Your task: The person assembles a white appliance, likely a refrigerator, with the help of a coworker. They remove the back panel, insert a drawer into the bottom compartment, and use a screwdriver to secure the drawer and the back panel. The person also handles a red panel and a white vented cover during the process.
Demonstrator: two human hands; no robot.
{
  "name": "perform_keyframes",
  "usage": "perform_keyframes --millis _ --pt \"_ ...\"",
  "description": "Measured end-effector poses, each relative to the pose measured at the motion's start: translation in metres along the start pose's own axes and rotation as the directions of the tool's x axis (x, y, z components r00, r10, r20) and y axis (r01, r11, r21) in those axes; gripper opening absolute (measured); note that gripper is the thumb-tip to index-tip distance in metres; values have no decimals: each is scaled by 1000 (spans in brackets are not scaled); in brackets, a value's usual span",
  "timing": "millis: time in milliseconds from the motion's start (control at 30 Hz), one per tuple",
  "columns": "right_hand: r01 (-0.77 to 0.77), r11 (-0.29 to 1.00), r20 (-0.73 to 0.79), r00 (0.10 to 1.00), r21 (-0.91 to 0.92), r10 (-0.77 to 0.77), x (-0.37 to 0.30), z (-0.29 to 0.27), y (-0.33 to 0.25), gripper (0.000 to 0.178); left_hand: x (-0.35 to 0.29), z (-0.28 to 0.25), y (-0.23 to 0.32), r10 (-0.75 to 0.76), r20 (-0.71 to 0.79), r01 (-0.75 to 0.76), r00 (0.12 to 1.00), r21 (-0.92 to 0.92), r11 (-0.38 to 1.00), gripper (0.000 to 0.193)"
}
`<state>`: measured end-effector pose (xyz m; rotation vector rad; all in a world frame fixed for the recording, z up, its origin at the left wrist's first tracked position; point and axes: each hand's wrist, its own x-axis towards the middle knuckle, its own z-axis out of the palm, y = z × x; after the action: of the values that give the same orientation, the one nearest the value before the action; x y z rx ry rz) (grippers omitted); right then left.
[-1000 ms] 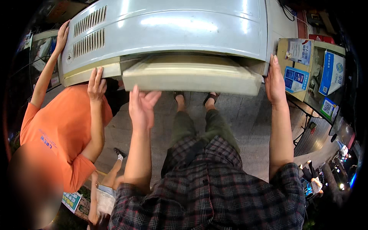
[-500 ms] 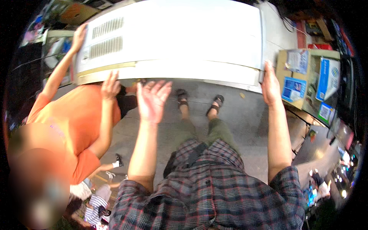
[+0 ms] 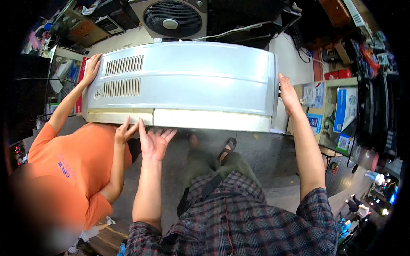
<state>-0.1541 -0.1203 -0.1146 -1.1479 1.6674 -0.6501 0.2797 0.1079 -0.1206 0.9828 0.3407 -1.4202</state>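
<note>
A long white metal-cased appliance (image 3: 200,85) spans the view ahead of me, with two rows of vent slots at its left and a cream strip along its near edge. My right hand (image 3: 288,93) holds its right end, fingers stretched along the side and partly hidden. My left hand (image 3: 153,145) is palm up at the near lower edge, fingers spread, thumb up by the cream strip; firm contact there is unclear. A co-worker in an orange shirt (image 3: 89,149) has one hand (image 3: 92,68) on the left end and another hand (image 3: 124,131) at the near edge.
A boxy fan (image 3: 171,21) stands behind the appliance. At the right is a display case (image 3: 337,111) with packages, and at the left another case (image 3: 64,77). My sandalled foot (image 3: 228,147) is on the grey floor (image 3: 277,158) below.
The appliance has come lower in the view and slightly left, uncovering the fan behind it. Both my hands have shifted left, the left one also lower. The co-worker's hands have moved with the appliance.
</note>
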Motion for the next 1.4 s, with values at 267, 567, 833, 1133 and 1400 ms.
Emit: perform_keyframes --millis 267,567,833,1133,1400 --pt "-304 951 -138 941 56 309 101 7 -27 97 13 36 25 -150 29 146 988 99 984 95" --pt "-493 854 45 861 -167 506 113 18 -56 93 29 34 34 -203 -47 207 978 102 973 91" --pt "-575 791 235 815 209 530 143 22 -39 56 33 31 16 -121 -129 143 984 177 974 94" --pt "-495 798 23 854 345 520 103 23 -17 47 21 23 1 -64 -151 91 986 182 979 92" --pt "-281 869 -94 934 408 346 13 19 -31 44 -10 -3 4 -90 -193 125 977 177 976 92"
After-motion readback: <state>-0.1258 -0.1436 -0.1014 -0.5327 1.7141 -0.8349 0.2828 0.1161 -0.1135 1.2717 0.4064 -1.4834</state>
